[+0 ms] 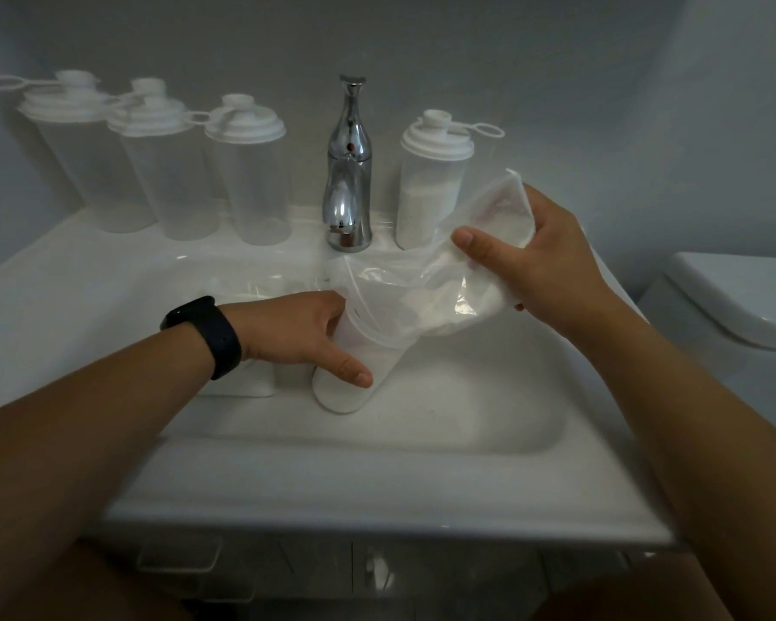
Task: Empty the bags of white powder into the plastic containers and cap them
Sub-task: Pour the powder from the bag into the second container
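your right hand (pixel 552 257) pinches the powder bag (pixel 444 280), tilted mouth-down over the open container (pixel 355 374) standing in the sink basin (pixel 467 423). your left hand (pixel 301 329) wraps that container. basin free to the right. filled capped container (pixel 428 190) beside the faucet (pixel 348 172); three empties (pixel 162 172) along the back-left ledge.

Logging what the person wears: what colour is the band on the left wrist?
Black wristband, seen clearly in the head view.
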Action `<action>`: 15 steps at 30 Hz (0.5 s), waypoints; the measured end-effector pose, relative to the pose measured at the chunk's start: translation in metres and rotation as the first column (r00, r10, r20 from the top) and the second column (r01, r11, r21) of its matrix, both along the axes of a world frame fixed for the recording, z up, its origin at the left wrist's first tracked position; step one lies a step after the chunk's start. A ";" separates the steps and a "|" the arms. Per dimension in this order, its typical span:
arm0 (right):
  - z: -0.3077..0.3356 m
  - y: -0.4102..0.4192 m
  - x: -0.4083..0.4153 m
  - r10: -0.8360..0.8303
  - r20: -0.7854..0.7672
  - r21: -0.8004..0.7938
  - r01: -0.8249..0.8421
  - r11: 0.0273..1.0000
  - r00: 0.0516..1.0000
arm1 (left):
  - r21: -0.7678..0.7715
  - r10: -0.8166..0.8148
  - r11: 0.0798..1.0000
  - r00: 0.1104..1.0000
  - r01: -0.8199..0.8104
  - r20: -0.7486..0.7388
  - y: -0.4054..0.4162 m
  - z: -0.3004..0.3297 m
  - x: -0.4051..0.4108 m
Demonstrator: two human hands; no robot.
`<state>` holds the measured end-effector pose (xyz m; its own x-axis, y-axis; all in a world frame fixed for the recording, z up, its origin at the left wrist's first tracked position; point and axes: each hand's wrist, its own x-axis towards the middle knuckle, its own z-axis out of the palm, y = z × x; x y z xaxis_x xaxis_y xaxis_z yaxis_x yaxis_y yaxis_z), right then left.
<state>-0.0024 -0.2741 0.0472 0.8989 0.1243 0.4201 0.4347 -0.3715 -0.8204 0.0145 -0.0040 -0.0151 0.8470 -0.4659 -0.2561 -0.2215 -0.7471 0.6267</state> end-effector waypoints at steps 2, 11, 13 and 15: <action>0.001 0.000 0.000 0.002 -0.006 -0.008 -0.002 1.000 1.000 | 0.007 -0.010 1.000 1.000 0.010 -0.011 0.001 -0.001 0.002; -0.001 0.000 0.000 -0.004 -0.020 0.015 0.004 1.000 1.000 | 0.022 -0.001 1.000 1.000 0.001 0.022 0.003 0.000 0.000; -0.001 0.000 0.001 -0.006 -0.012 0.027 0.006 1.000 1.000 | 0.007 -0.013 1.000 1.000 0.013 0.020 0.003 -0.001 0.000; 0.000 0.001 0.000 -0.007 -0.012 0.027 0.007 1.000 1.000 | -0.004 -0.006 1.000 1.000 0.007 0.022 0.003 -0.001 0.001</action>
<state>-0.0021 -0.2733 0.0468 0.9049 0.1066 0.4122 0.4220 -0.3522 -0.8354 0.0152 -0.0013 -0.0163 0.8494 -0.4724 -0.2353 -0.2404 -0.7433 0.6243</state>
